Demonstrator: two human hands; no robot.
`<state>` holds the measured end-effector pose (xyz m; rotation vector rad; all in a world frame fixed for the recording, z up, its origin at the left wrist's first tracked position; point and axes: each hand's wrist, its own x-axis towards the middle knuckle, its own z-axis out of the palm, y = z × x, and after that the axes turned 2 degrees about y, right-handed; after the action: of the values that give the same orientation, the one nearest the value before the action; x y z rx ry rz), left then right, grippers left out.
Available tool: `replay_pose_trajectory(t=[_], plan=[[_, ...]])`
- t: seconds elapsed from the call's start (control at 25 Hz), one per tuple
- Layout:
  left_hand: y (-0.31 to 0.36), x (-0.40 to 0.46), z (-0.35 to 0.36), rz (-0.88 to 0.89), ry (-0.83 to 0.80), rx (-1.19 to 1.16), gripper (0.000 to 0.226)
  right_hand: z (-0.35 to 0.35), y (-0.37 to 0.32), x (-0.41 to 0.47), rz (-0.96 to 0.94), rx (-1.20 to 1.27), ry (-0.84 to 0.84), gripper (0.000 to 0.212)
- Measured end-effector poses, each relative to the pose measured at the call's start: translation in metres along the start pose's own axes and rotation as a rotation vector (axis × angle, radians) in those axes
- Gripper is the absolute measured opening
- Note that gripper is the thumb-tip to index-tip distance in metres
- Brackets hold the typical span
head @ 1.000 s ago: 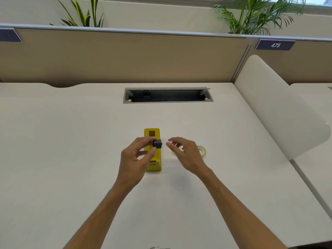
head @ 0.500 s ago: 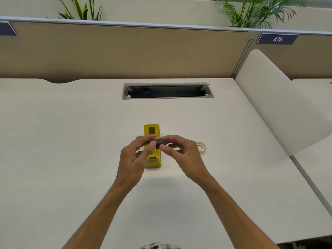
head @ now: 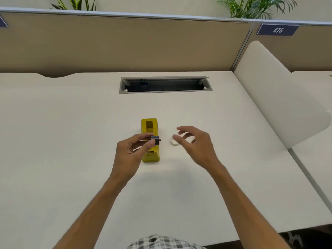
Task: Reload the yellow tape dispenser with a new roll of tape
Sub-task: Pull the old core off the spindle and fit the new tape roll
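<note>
Head camera view, looking down at a pale desk [head: 71, 141]. A yellow tape dispenser [head: 150, 126] stands near the middle, lengthwise away from the viewer, with no roll in it. The left hand [head: 131, 153] hovers over it, its grip pinched on a small dark spool core [head: 156, 140] between thumb and fingertips. The right hand [head: 195, 146] is released, fingers spread above a clear roll of tape [head: 173, 142] lying flat just right of the dispenser. On the tan partition behind, a dark blue sign [head: 277, 30] reads "475". No writing is visible on the dispenser.
</note>
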<state>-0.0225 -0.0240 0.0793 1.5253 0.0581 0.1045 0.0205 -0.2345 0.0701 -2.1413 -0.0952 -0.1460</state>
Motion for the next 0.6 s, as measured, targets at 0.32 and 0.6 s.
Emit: replay_pose_trajectory(t=[0.32, 0.6], plan=[[0.000, -0.004, -0.001, -0.025, 0.020, 0.038, 0.024, -0.005, 0.087, 0.030, 0.185, -0.856, -0.117, 0.063], [-0.003, -0.006, -0.003, -0.055, 0.037, 0.085, 0.027, -0.004, 0.088, 0.027, 0.215, -0.610, -0.040, 0.048]])
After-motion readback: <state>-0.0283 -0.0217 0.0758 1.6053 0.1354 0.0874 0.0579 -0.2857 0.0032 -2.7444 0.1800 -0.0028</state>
